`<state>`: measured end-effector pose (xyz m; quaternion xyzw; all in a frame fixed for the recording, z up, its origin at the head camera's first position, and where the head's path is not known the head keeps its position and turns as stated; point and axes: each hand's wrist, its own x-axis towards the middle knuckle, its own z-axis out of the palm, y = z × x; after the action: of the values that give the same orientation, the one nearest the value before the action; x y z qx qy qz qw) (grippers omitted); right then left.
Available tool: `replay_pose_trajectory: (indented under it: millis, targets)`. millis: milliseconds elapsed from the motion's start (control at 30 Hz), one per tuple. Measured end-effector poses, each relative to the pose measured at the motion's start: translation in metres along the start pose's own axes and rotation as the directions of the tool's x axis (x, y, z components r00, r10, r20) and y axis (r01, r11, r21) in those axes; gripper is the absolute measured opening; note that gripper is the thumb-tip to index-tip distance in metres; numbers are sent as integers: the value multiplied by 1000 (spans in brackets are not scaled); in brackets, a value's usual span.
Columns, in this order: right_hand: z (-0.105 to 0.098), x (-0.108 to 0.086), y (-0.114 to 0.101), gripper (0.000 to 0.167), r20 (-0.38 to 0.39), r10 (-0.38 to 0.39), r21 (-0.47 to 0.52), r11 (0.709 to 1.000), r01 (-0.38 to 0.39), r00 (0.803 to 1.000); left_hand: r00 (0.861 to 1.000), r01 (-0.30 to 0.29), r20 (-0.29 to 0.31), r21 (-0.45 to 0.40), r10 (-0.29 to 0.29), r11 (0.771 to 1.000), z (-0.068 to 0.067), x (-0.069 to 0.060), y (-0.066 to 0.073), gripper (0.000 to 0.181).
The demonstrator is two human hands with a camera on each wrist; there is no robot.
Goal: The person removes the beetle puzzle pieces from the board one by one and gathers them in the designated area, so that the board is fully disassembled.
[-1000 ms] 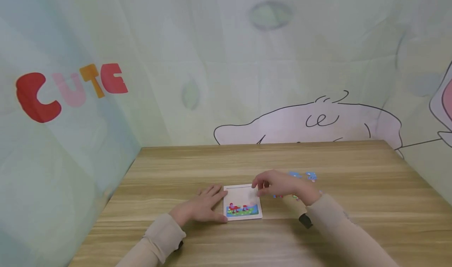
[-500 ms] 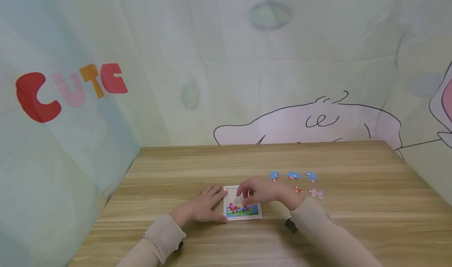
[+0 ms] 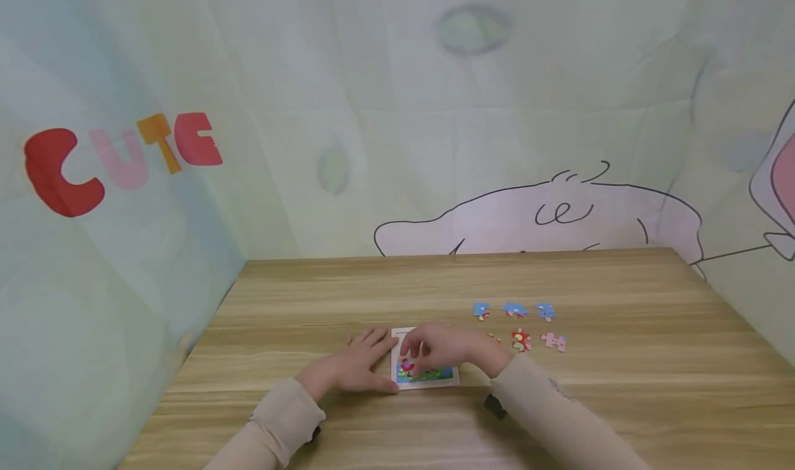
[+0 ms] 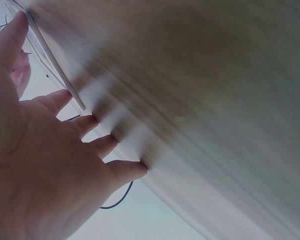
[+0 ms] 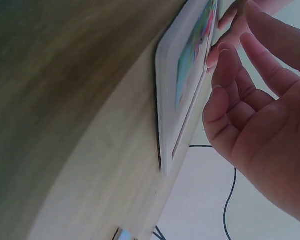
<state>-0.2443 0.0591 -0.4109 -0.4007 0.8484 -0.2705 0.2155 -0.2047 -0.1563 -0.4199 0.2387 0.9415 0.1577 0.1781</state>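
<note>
A small white puzzle tray (image 3: 428,386) lies on the wooden table. Its lower part shows a blue, green and red picture strip, while the upper part is largely covered by my right hand (image 3: 437,346). That hand hovers over the tray with fingers bent; in the right wrist view its thumb (image 5: 275,35) and index fingertip stand apart, and no piece shows between them. My left hand (image 3: 350,366) lies with fingers spread, the index finger and thumb touching the tray's left edge. In the left wrist view its fingertips (image 4: 142,167) rest on the tabletop.
To the right of the tray lie loose puzzle pieces in two rows: blue ones (image 3: 515,310) behind, a red one (image 3: 521,339) and a pink one (image 3: 554,341) in front. Another front piece (image 3: 494,338) is partly hidden by my right wrist. A printed cloth backdrop (image 3: 310,145) stands behind the table.
My right hand has moved left from the tray's right edge to over its middle and left part, uncovering loose pieces on the right. The left hand keeps its place.
</note>
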Motion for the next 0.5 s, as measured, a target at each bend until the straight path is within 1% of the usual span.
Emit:
replay_pose_trajectory:
  millis: [167, 500]
  targets:
    - [3, 4, -1, 23, 15, 24, 43, 999, -24, 1000, 1000, -1, 0, 7, 1, 1000, 2, 2, -3, 86]
    - [7, 6, -3, 25, 18, 58, 51, 997, -59, 998, 1000, -15, -9, -2, 15, 1000, 2, 1, -4, 85]
